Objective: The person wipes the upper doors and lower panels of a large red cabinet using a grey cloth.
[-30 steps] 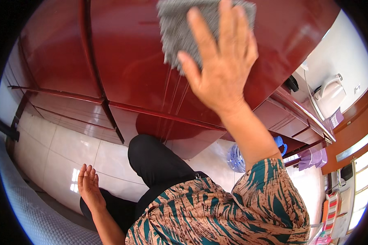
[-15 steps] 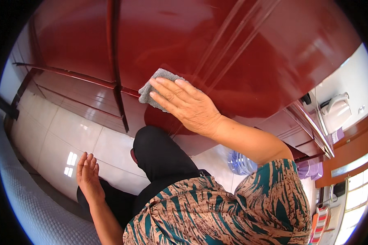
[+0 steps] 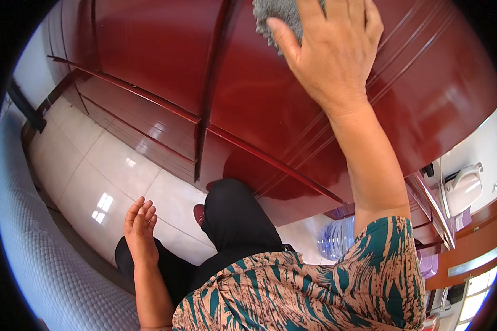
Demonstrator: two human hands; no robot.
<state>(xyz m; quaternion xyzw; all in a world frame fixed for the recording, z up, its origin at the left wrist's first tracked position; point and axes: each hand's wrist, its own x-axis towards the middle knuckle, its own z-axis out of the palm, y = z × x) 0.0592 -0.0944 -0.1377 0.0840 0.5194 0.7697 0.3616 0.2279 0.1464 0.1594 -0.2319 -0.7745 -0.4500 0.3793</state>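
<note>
- My right hand [image 3: 337, 66] lies over the grey cloth [image 3: 283, 9], fingers spread.
- The cloth sits on the red door [image 3: 254, 88], near its left edge, well above its lower edge.
- My left hand [image 3: 142, 231] hovers near my knee [image 3: 125, 255], fingers loosely bent.

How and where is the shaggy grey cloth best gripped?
Probably pinch the shaggy grey cloth at its left edge, coming from the left: that edge shows uncovered, while the right hand covers part of the rest against the glossy red cabinet front.

Right hand [image 3: 338, 60] higher; cloth [image 3: 279, 10] apparently too
</note>
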